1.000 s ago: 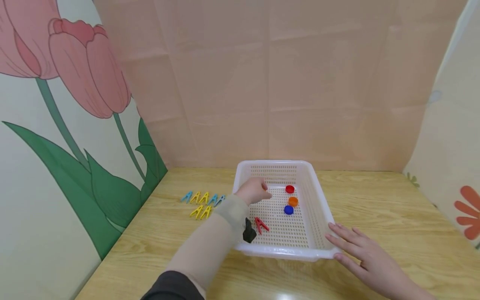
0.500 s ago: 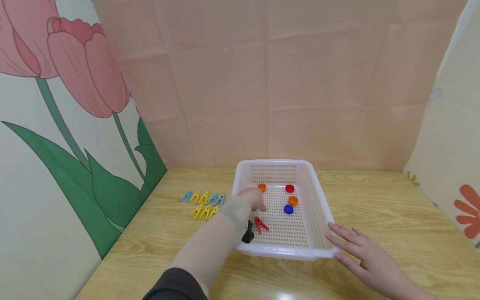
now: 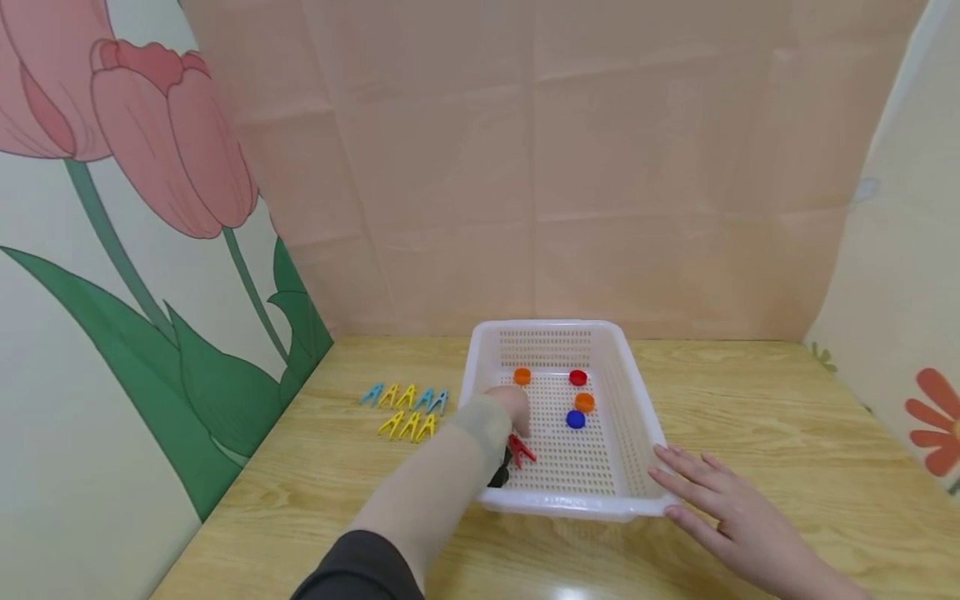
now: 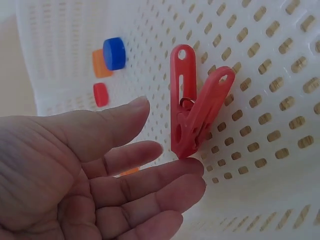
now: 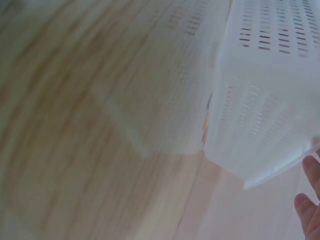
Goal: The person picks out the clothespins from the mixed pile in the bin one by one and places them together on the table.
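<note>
Inside the white plastic basket [image 3: 551, 505], my left hand [image 3: 512, 407] hovers low with nothing in its grasp. In the left wrist view its thumb and fingers [image 4: 135, 185] are apart, and fingertips come right up to the tip of a red clothespin [image 4: 179, 115]. That clothespin lies on the perforated basket floor. My right hand [image 3: 731, 517] has its fingers spread and touches the basket's near right corner. The right wrist view catches only the tips of its fingers [image 5: 311, 172] at the rim.
Farther back in the basket sit a blue cap [image 3: 575, 419], a red cap [image 3: 577, 377] and two orange caps, one [image 3: 584, 403] to the right and another [image 3: 522, 377] to the left. Left of the basket, blue clothespins [image 3: 372, 394] and yellow clothespins [image 3: 409, 426] lie in two rows on the wooden table [image 3: 300, 500].
My left hand has drawn back toward me from the far orange cap, uncovering it, and lowered toward the red clothespin. The right hand has kept its place.
</note>
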`<state>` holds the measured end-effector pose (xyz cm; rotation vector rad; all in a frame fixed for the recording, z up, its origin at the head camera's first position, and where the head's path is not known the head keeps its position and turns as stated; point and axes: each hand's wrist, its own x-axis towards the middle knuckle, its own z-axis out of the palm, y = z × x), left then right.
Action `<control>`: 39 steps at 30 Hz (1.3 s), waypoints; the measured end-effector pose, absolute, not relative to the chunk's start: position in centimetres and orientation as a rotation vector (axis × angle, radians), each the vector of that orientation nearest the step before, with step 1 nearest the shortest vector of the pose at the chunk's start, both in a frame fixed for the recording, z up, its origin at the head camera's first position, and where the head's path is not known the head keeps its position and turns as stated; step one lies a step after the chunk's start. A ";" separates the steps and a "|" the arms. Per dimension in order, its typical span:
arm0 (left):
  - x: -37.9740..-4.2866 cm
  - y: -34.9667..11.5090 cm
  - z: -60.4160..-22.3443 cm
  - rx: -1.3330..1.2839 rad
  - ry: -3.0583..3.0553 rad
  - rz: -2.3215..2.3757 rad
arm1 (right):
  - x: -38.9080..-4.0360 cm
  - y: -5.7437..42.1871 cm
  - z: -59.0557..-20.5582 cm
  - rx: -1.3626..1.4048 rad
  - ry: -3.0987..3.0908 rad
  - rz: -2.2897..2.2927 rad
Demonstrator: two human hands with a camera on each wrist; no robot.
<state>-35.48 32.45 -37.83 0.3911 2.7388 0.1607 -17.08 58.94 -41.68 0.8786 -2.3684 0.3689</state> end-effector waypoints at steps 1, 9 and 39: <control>-35.5 32.5 -37.9 0.391 2.737 0.163 | -17.1 58.9 -41.7 0.879 -2.367 0.369; -35.1 32.7 -37.9 0.477 2.697 0.134 | -17.1 58.9 -41.7 0.875 -2.365 0.373; -34.8 33.7 -38.6 0.666 2.607 -0.101 | -17.2 59.0 -41.8 0.854 -2.393 0.398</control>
